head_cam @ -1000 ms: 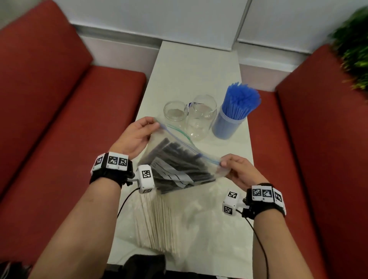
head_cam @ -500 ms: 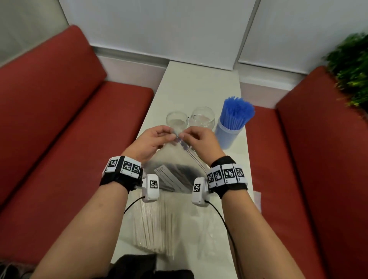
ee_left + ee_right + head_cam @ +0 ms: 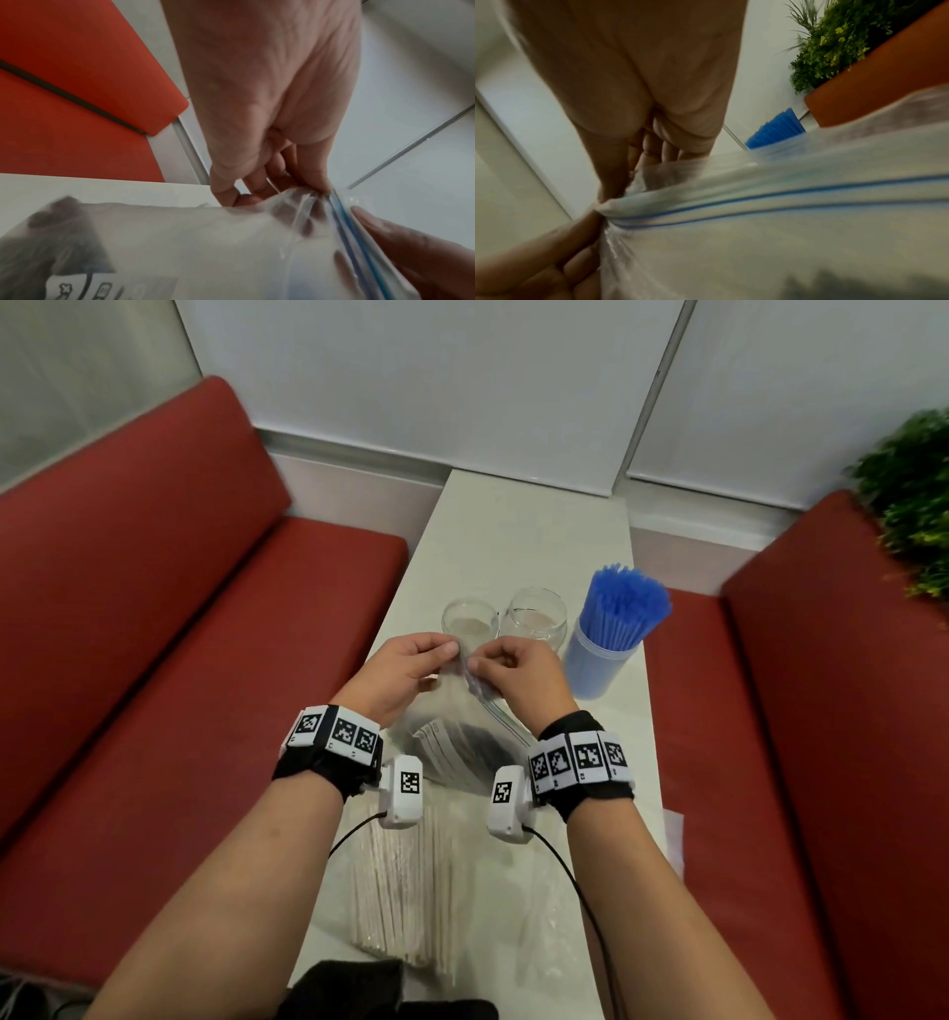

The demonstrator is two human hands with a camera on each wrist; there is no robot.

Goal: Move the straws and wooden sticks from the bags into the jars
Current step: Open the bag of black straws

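- The long white table (image 3: pixel 518 541) sits between two red padded benches (image 3: pixel 179 588), and everything for the job is on it.
- A flat clear plastic bag of pale wooden sticks (image 3: pixel 411 891) lies on the near end of the table, under the person's wrists. It looks untouched.
- A round jar packed with blue plastic straws (image 3: pixel 613 629) stands on the right side of the table. That one looks done.
- The clear zip bag with dark straws inside (image 3: pixel 462 747) is held up just in front of two empty clear glass jars (image 3: pixel 506 618). The dark straws are in the low part of the bag.
- The left hand (image 3: pixel 405 672) pinches one side of the bag's top edge between thumb and curled fingers (image 3: pixel 231 190).
- The right hand (image 3: pixel 513 675) pinches the other side, right next to the left hand, at the blue zip line (image 3: pixel 359 243).
- The step in hand looks like opening the zip. To do it well, each hand should hold only one side of the bag and pull gently apart.
- The bag is thin and slippery, so a hard pull could rip it or spill straws.
- Keeping the straws low in the bag will probably stop them falling out before it is over a jar.
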